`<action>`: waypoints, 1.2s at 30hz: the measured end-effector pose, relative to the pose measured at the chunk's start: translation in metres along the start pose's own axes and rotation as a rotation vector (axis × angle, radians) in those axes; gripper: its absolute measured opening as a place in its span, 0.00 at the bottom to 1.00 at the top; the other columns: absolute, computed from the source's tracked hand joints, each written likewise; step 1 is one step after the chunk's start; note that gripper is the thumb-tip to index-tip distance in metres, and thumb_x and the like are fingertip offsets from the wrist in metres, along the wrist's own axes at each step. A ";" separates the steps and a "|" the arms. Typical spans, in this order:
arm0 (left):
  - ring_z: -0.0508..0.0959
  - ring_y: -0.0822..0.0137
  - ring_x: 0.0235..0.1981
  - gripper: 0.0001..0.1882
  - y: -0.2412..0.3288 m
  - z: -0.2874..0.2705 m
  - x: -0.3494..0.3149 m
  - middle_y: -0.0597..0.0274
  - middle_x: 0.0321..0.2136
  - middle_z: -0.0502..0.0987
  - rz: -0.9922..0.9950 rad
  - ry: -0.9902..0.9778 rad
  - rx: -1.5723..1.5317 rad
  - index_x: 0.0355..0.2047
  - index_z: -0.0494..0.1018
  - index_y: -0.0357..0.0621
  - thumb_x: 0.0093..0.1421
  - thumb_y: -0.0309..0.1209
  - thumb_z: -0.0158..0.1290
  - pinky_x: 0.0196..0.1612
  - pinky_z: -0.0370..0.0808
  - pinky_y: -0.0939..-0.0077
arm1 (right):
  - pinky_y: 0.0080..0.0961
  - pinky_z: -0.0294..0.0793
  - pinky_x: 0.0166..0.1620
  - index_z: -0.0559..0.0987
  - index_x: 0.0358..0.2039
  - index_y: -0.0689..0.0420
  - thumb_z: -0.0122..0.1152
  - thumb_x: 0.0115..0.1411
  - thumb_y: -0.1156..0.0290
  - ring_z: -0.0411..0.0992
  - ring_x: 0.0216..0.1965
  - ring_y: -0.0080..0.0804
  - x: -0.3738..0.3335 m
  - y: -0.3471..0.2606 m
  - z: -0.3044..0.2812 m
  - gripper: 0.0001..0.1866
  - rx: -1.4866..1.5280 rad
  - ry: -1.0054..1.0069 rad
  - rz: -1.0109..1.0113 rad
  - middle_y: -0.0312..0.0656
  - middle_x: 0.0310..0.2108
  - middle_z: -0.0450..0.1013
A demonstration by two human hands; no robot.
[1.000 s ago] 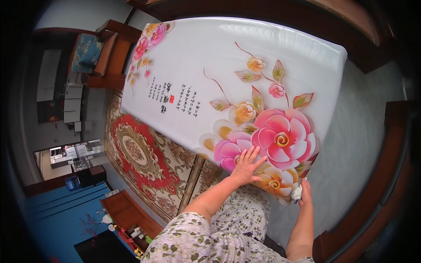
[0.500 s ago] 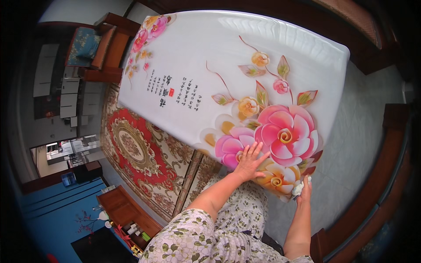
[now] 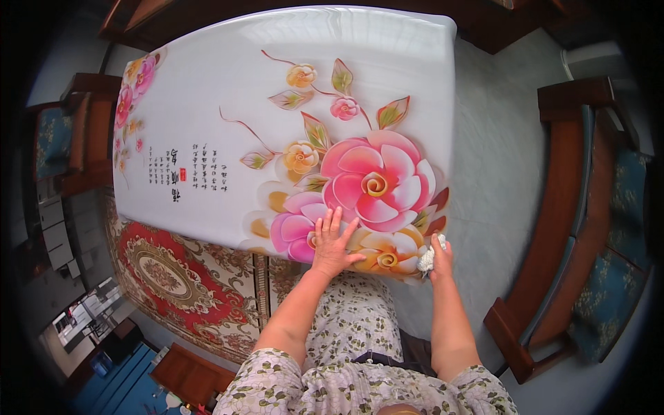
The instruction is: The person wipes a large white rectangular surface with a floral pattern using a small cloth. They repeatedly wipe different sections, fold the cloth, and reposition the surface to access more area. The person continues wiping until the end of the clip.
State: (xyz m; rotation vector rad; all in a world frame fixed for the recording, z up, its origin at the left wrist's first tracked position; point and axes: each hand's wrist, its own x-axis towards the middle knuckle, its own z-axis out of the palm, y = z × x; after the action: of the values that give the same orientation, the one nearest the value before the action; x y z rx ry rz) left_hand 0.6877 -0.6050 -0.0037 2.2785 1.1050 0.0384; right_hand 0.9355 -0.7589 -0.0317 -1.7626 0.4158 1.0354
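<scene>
A white glossy table [image 3: 228, 90] with large pink and orange flower prints fills the upper middle of the head view. My left hand [image 3: 332, 245] lies flat, fingers spread, on the printed flowers at the table's near edge. My right hand [image 3: 440, 254] grips a small crumpled white cloth [image 3: 427, 257] and presses it against the table's near right corner. Both forearms come up from the lower edge, over a floral-patterned garment.
A dark wooden bench with blue cushions [image 3: 609, 228] stands on the right. A red patterned rug [image 3: 166, 270] lies under the table at left. A wooden chair with a blue cushion [image 3: 66, 142] stands at far left. Grey floor [image 3: 498, 159] lies between table and bench.
The view has swung so the table sits more to the left and squarer. Both hands keep their places at the table's near edge, the right hand still on the cloth.
</scene>
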 end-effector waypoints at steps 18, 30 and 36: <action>0.43 0.48 0.67 0.52 -0.001 0.001 -0.001 0.50 0.65 0.46 -0.015 0.011 -0.018 0.60 0.61 0.59 0.32 0.49 0.69 0.65 0.42 0.47 | 0.24 0.69 0.33 0.71 0.37 0.58 0.68 0.53 0.60 0.67 0.30 0.23 -0.004 0.006 0.011 0.20 -0.092 0.136 -0.129 0.35 0.31 0.69; 0.50 0.49 0.65 0.44 -0.007 0.001 -0.017 0.50 0.65 0.48 -0.070 0.238 -0.059 0.59 0.62 0.52 0.40 0.41 0.67 0.64 0.49 0.50 | 0.25 0.71 0.32 0.70 0.40 0.61 0.67 0.54 0.58 0.69 0.29 0.25 0.013 0.016 -0.004 0.23 -0.172 0.092 -0.139 0.38 0.31 0.70; 0.59 0.56 0.59 0.43 -0.066 0.036 -0.090 0.54 0.59 0.58 -1.205 1.059 -0.957 0.60 0.56 0.43 0.52 0.55 0.57 0.62 0.55 0.61 | 0.26 0.71 0.34 0.71 0.40 0.61 0.64 0.57 0.59 0.70 0.31 0.25 0.020 0.017 -0.014 0.20 -0.197 0.017 -0.138 0.38 0.32 0.71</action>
State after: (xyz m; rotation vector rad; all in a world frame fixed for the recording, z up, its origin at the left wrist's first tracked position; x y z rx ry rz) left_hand 0.5920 -0.6569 -0.0475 0.4260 2.1331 1.0772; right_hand 0.9419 -0.7753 -0.0562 -1.9471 0.2034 0.9909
